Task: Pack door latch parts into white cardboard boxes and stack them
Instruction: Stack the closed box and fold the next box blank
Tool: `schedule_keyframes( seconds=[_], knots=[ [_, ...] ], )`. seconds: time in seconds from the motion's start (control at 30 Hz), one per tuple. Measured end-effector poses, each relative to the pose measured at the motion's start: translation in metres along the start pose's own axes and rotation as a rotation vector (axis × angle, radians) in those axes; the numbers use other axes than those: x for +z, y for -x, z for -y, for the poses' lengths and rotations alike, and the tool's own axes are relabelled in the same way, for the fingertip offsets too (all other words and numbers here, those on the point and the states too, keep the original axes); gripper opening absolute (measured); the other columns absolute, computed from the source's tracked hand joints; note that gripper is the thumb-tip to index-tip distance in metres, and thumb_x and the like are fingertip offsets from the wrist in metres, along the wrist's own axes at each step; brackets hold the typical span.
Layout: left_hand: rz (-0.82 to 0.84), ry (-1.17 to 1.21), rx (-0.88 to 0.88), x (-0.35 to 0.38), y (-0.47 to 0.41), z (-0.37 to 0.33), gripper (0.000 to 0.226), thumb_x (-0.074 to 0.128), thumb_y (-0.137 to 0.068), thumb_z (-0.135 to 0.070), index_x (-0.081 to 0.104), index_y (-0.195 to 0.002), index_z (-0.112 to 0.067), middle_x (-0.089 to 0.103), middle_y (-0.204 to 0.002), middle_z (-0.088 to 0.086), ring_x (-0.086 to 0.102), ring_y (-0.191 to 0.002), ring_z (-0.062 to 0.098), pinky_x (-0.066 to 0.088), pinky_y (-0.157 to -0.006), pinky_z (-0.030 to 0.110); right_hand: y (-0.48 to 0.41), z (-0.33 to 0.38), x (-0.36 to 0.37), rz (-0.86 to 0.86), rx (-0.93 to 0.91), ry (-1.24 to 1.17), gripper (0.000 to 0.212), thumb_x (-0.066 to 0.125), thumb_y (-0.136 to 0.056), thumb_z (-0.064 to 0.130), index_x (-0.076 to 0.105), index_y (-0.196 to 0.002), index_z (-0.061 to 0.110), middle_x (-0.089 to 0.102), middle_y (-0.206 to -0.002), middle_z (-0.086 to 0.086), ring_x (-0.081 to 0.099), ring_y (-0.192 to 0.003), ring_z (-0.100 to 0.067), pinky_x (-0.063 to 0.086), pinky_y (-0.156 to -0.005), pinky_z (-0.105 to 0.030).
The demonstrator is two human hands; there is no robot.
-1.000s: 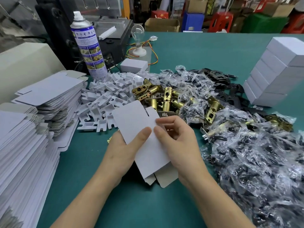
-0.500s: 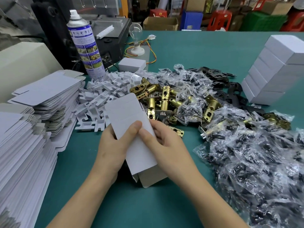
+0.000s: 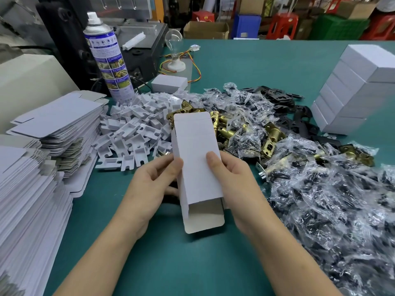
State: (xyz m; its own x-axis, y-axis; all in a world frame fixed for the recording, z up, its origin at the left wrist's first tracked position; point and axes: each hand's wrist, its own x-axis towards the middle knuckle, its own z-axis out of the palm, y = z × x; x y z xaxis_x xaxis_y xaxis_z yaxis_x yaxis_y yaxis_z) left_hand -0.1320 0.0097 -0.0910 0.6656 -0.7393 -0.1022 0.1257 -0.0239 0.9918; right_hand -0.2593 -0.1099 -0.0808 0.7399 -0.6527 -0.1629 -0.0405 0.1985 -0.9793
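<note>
Both hands hold a white cardboard box (image 3: 196, 159) above the green table, squared up into a tube with its near end open and a flap hanging toward me. My left hand (image 3: 152, 184) grips its left side, thumb on top. My right hand (image 3: 233, 180) grips the right side, thumb on the top face. Behind the box lie brass door latches (image 3: 232, 129), white plastic inserts (image 3: 132, 124), bagged screws in clear plastic (image 3: 333, 199) and black plates (image 3: 277, 97). A stack of finished white boxes (image 3: 354, 90) stands at the far right.
Stacks of flat box blanks (image 3: 42, 133) fill the left edge. A spray can (image 3: 108, 58), a black machine (image 3: 136, 50), a light bulb with wires (image 3: 174, 50) and a single closed small box (image 3: 168, 83) stand at the back. Bare green table (image 3: 171, 263) lies in front of me.
The flat blank has been opened up into a rectangular tube and turned lengthwise, away from me. Both hands shifted from pinching its face to gripping its two sides.
</note>
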Motion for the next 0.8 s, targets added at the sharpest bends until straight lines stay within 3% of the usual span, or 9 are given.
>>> schedule_keyframes(
  seconds=[0.07,0.1,0.3,0.43,0.53,0.6,0.7,0.8],
  knots=[
    [0.002,-0.011,-0.004,-0.0013,-0.0012,0.0021,0.034,0.072,-0.086,-0.049,0.081,-0.111,-0.028,0.081,-0.11,0.001,0.076,-0.09,0.015,0.06,-0.068,0.022,-0.0009,-0.0005,-0.0002,-0.02,-0.009,0.031,0.028,0.05,-0.109,0.033,0.073,-0.108,0.018,0.078,-0.104,-0.007,0.073,-0.095,-0.027,0.057,-0.082,-0.043],
    [-0.001,-0.007,-0.01,-0.0018,-0.0018,0.003,0.036,0.073,-0.082,-0.05,0.081,-0.109,-0.028,0.081,-0.108,0.001,0.077,-0.09,0.016,0.06,-0.069,0.023,-0.0008,-0.0007,0.0005,-0.023,-0.01,0.036,0.028,0.049,-0.11,0.032,0.072,-0.107,0.017,0.077,-0.106,-0.01,0.072,-0.093,-0.026,0.055,-0.082,-0.043],
    [-0.051,0.098,-0.035,-0.0046,-0.0039,0.0066,0.044,0.08,-0.07,-0.045,0.081,-0.105,-0.019,0.081,-0.103,0.01,0.079,-0.088,0.019,0.06,-0.069,0.023,0.0016,-0.0004,0.0021,0.027,0.028,0.017,0.032,0.044,-0.112,0.032,0.071,-0.112,0.017,0.078,-0.106,-0.006,0.07,-0.085,-0.011,0.055,-0.068,-0.029],
    [-0.058,0.128,-0.032,-0.0039,-0.0042,0.0076,0.054,0.082,-0.069,-0.039,0.076,-0.115,-0.012,0.08,-0.107,0.013,0.079,-0.092,0.024,0.061,-0.072,0.025,0.0021,0.0002,-0.0007,0.059,0.059,-0.11,0.033,0.044,-0.112,0.029,0.07,-0.12,0.012,0.078,-0.114,-0.009,0.073,-0.101,-0.021,0.058,-0.088,-0.037],
    [-0.064,0.136,-0.016,-0.0057,-0.0048,0.0088,0.046,0.083,-0.069,-0.036,0.078,-0.11,-0.015,0.08,-0.109,0.013,0.079,-0.095,0.026,0.062,-0.074,0.027,0.0014,-0.0009,-0.0024,0.084,0.09,-0.16,0.033,0.044,-0.112,0.03,0.069,-0.122,0.012,0.078,-0.116,-0.007,0.072,-0.114,-0.028,0.056,-0.1,-0.046],
    [-0.059,0.138,-0.014,-0.0075,-0.0053,0.0091,0.041,0.085,-0.072,-0.035,0.08,-0.109,-0.018,0.08,-0.111,0.013,0.078,-0.098,0.027,0.062,-0.076,0.027,0.0005,-0.0019,-0.003,0.092,0.099,-0.174,0.032,0.045,-0.111,0.031,0.071,-0.12,0.015,0.078,-0.115,-0.005,0.073,-0.112,-0.026,0.058,-0.098,-0.044],
    [-0.077,0.103,0.004,-0.0074,-0.0068,0.0095,0.037,0.088,-0.08,-0.032,0.078,-0.114,-0.022,0.08,-0.112,0.008,0.078,-0.102,0.024,0.062,-0.079,0.028,-0.0006,-0.0007,-0.0014,0.106,0.093,-0.181,0.032,0.049,-0.109,0.036,0.075,-0.113,0.018,0.08,-0.11,-0.002,0.076,-0.1,-0.016,0.06,-0.082,-0.028],
    [-0.145,0.041,0.038,-0.0048,-0.0085,0.0098,0.055,0.083,-0.082,-0.038,0.065,-0.133,-0.026,0.081,-0.109,0.0,0.078,-0.097,0.017,0.057,-0.083,0.034,-0.0011,0.0024,-0.0003,0.126,0.099,-0.185,0.042,0.045,-0.105,0.053,0.075,-0.117,0.026,0.078,-0.115,0.004,0.074,-0.106,-0.012,0.055,-0.09,-0.032]
  ],
)
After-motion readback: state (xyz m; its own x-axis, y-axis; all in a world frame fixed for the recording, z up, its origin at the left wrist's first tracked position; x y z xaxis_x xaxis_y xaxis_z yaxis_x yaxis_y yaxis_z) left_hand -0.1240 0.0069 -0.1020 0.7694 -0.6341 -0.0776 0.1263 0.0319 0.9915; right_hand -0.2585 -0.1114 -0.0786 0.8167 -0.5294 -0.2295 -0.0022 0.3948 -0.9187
